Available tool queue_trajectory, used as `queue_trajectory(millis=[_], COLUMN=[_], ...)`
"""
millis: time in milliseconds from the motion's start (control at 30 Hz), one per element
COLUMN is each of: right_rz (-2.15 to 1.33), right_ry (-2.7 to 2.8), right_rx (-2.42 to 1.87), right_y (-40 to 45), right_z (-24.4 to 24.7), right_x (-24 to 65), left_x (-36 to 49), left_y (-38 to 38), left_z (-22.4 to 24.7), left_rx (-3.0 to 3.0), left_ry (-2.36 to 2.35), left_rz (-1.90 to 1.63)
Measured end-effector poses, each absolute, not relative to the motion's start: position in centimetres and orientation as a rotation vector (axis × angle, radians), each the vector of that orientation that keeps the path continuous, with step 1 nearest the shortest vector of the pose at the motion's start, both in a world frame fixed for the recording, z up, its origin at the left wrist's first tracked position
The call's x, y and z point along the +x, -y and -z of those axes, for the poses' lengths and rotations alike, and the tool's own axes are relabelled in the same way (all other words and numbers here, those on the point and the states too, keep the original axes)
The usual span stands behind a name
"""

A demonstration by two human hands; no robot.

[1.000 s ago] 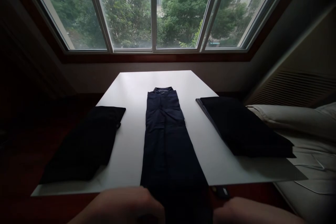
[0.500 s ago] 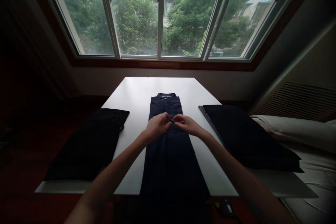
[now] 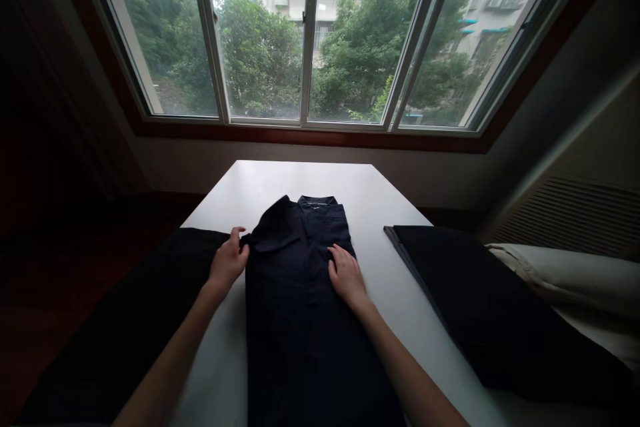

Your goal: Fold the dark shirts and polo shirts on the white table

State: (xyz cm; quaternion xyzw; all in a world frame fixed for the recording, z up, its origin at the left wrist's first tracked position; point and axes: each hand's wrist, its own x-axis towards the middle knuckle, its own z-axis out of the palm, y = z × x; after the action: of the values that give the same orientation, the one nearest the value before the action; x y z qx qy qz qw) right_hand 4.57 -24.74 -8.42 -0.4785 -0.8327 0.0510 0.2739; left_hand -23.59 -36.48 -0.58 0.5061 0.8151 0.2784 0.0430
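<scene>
Head view: I read the navy shirt (image 3: 300, 327) lying lengthwise mid-worktop (image 3: 280, 180), collar (image 3: 317, 203) at 12 o'clock, a corner flap (image 3: 273, 225) turned up at 11 o'clock. The left hand (image 3: 229, 263) curls at the shirt's edge; I cannot tell whether it grips. The right hand (image 3: 347, 275) lies open, flat on the cloth. A black folded garment (image 3: 125, 327) sits at 9 o'clock, another (image 3: 490, 307) at 3 o'clock.

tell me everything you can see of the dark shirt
The dark navy shirt lies flat and lengthwise on the white table, its collar at the far end. It looks like soft cloth. A corner of cloth is folded up and over on the side nearest the left hand, which touches its edge; the right hand rests on the shirt's other side.
</scene>
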Motion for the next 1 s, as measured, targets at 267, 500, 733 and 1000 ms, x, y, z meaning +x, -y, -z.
queue_trajectory(millis=[267,500,733,1000], right_rz=[-0.139,-0.169,-0.192,-0.184], right_ry=[2.234,2.231,2.241,2.222], right_rx=[-1.258,-1.247,-1.254,-1.249], right_y=[24.5,24.7,24.8,24.7], right_z=[8.9,8.6,8.3,8.5], right_x=[4.6,4.6,4.8,4.6], left_x=[-24.2,-16.1,-17.7,-34.2], left_y=[39.7,33.7,29.8,32.0], left_z=[-1.3,1.6,3.5,-1.7], left_rx=[1.878,2.138,1.904,1.367], left_ry=[-2.532,-2.112,-2.311,-2.702], left_rz=[-0.692,-0.517,-0.534,-0.568])
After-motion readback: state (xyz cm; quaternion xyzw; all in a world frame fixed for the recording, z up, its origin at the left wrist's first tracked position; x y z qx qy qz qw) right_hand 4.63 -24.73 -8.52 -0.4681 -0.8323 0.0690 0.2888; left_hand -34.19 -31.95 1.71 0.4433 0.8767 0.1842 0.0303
